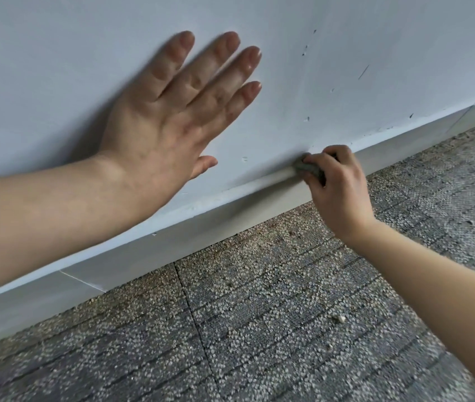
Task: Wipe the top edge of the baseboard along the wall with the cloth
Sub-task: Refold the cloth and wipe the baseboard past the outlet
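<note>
Baseboard (172,236) wiping: what is shown, taken from the biggest thing down?

A pale wall (346,39) is seen behind both hands, with grey carpet (259,314) beneath them. The baseboard is run along the foot of the wall, passing below the left hand (166,117) and under the right hand (337,184).

How are the hands held?

The left hand is laid flat on the wall, fingers straight and spread, nothing gripped. The right hand is curled around a small grey cloth (307,169), which is bunched and pressed onto the top edge of the baseboard at the fingertips.

And how much is judged done?

That cannot be read from the edge itself: no clear difference is seen between the stretch on the left-hand side of the cloth and the stretch beyond the right hand. The wipe is judged to be partway along. Since the direction cannot be told, at least one of those stretches is taken to be left.
</note>
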